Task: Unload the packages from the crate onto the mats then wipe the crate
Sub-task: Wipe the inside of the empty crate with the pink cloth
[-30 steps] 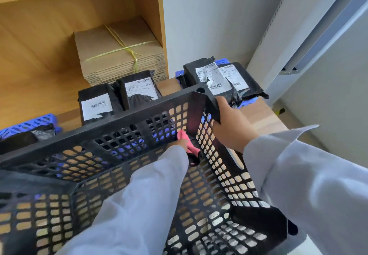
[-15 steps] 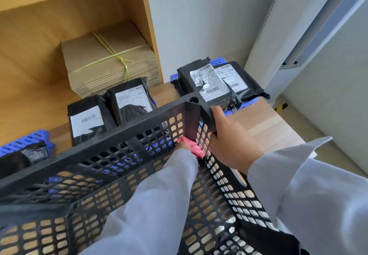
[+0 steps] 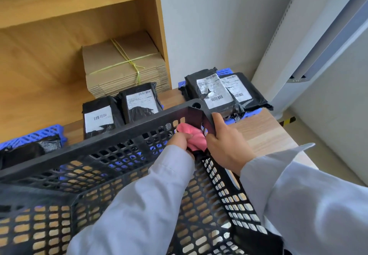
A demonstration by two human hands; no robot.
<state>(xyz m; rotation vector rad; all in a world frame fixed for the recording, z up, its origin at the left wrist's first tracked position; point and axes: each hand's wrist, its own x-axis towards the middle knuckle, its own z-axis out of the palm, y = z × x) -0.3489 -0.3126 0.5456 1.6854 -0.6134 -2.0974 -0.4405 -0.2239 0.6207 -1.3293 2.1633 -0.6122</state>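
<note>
Head view looks down (close) into crate (image 3: 111, 155).

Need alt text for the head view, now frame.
A person's left hand presses a pink cloth into the inner corner of a black perforated plastic crate while the right hand grips its rim; black labelled mailer packages lie on blue mats behind.

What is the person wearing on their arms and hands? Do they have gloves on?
No gloves: the left hand and right hand are bare. Both arms wear long, loose sleeves of pale grey-blue cloth, plain with no markings. The left sleeve ends in a stitched cuff at the wrist, and the right sleeve has a wider cuff that flares open. No watch or rings show.
</note>
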